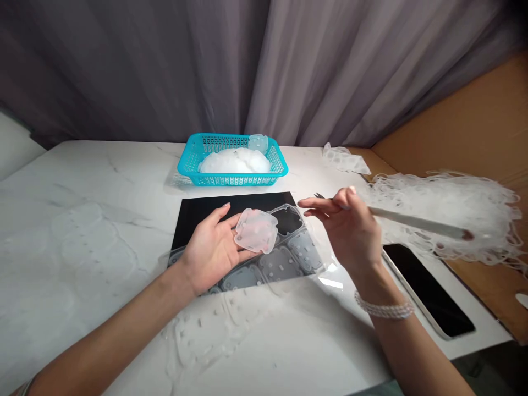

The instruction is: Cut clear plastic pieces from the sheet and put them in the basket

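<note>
My left hand (212, 250) is palm up, with a thin translucent silicone-like piece (256, 231) lying across its fingers. The piece has a wavy outline and small holes. My right hand (350, 231) is wrapped round slim grey tweezers (416, 221), their dark forked tip showing beyond the fingers. Under both hands lies a clear sheet of similar moulded shapes (280, 263), partly over a black mat (198, 214). One cell of the sheet near my right fingertips is an open outline with the black showing through.
A blue basket (192, 159) with a heap of translucent pieces stands at the back. To the right are a pile of stringy offcuts (445, 203), a phone (429, 289) and a crumpled scrap (346, 159). More clear sheets (91, 264) lie at left and in front.
</note>
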Tool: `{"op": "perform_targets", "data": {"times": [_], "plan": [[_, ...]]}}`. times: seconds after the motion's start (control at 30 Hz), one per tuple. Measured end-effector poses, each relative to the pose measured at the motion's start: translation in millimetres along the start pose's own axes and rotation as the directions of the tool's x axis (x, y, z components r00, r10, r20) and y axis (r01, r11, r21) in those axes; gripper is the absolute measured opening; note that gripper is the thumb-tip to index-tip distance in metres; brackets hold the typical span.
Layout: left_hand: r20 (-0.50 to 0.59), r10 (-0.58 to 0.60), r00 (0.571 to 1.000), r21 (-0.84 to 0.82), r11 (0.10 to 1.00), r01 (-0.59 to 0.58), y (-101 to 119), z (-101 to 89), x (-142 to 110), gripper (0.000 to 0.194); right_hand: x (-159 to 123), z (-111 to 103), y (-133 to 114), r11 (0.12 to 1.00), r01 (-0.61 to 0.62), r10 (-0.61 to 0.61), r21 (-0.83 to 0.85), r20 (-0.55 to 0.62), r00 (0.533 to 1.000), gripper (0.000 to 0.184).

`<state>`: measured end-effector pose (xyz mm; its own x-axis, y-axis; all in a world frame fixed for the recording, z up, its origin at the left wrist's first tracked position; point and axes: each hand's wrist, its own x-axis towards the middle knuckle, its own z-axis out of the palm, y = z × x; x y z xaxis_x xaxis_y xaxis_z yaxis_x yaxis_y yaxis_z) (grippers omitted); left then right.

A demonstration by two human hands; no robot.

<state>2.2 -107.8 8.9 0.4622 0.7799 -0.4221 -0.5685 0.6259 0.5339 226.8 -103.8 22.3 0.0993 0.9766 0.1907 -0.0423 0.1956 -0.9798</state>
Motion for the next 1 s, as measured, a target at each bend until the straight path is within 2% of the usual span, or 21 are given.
{"op": "perform_targets", "data": {"times": [0.1,0.17,0.23,0.27,0.3,0.33,0.37,0.4,0.43,0.47,0.5,0.57,0.6,0.7,0.73,0.77,0.83,0.87,0.93,1.0], "plan": [[0.013,0.033,0.999,0.075,0.997,-0.034,-4,-1.1,-1,0.046,5,-15,1,0.999,-0.039,0.039,0.017,-0.019,0.999,0.037],[0.008,0.091,0.996,0.214,0.973,-0.091,-8,-2.9,-3,0.041,6,-19,4,0.998,-0.048,0.05,0.038,-0.041,0.998,0.041],[-0.005,0.193,0.981,0.387,0.905,-0.176,-6,-6.1,-2,0.046,5,-21,7,0.998,-0.041,0.045,0.041,-0.093,0.995,0.048],[-0.004,0.277,0.961,0.477,0.845,-0.241,-1,-7.9,2,0.047,5,-22,10,0.999,-0.037,0.039,0.026,-0.12,0.992,0.051],[0.006,0.394,0.919,0.572,0.752,-0.326,7,-9.1,8,0.047,5,-23,12,0.999,-0.036,0.036,0.003,-0.139,0.99,0.054],[0.038,0.527,0.849,0.671,0.616,-0.412,19,-9.4,16,0.046,5,-23,15,0.999,-0.039,0.035,-0.025,-0.151,0.988,0.055],[0.101,0.655,0.749,0.765,0.429,-0.479,34,-8.4,26,0.045,5,-23,17,0.998,-0.045,0.036,-0.052,-0.158,0.987,0.055],[0.186,0.761,0.621,0.847,0.196,-0.494,50,-6.2,38,0.042,5,-22,19,0.996,-0.052,0.039,-0.075,-0.163,0.986,0.053],[0.293,0.795,0.531,0.892,-0.027,-0.451,66,-3.0,51,0.043,5,-22,20,0.994,-0.06,0.044,-0.094,-0.169,0.985,0.05],[0.391,0.756,0.524,0.902,-0.201,-0.383,81,0.6,64,0.048,6,-21,21,0.992,-0.066,0.046,-0.11,-0.179,0.983,0.047],[0.449,0.681,0.578,0.893,-0.322,-0.314,92,4.1,76,0.052,6,-20,21,0.99,-0.066,0.041,-0.125,-0.194,0.98,0.043],[0.462,0.593,0.659,0.883,-0.373,-0.283,100,9.1,92,0.058,6,-19,20,0.989,-0.052,0.019,-0.139,-0.232,0.973,0.035],[0.461,0.561,0.687,0.882,-0.377,-0.284,95,10.1,95,0.062,6,-19,19,0.99,-0.041,0.006,-0.138,-0.251,0.968,0.032],[0.521,0.463,0.717,0.842,-0.413,-0.346,53,6.3,80,0.06,-1,-23,17,0.987,-0.021,-0.024,-0.162,-0.273,0.962,0.027],[0.576,0.391,0.718,0.797,-0.465,-0.386,33,3.0,68,0.055,-7,-24,17,0.98,-0.028,-0.024,-0.196,-0.259,0.966,0.027],[0.623,0.263,0.736,0.74,-0.502,-0.447,14,-0.9,56,0.049,-14,-25,18,0.97,-0.041,-0.018,-0.239,-0.237,0.971,0.026],[0.673,0.05,0.738,0.643,-0.532,-0.551,-22,-8.9,33,0.042,-31,-27,21,0.942,-0.074,0.015,-0.327,-0.179,0.984,0.026],[0.681,-0.007,0.732,0.618,-0.532,-0.58,-36,-12.4,24,0.042,-40,-28,24,0.925,-0.095,0.044,-0.367,-0.146,0.988,0.026],[0.689,-0.049,0.723,0.593,-0.535,-0.602,-56,-17.7,15,0.044,-58,-29,29,0.888,-0.141,0.114,-0.438,-0.087,0.99,0.026],[0.692,-0.041,0.721,0.588,-0.547,-0.596,-64,-21.0,13,0.047,-70,-30,33,0.848,-0.179,0.174,-0.498,-0.058,0.983,0.025]]}}
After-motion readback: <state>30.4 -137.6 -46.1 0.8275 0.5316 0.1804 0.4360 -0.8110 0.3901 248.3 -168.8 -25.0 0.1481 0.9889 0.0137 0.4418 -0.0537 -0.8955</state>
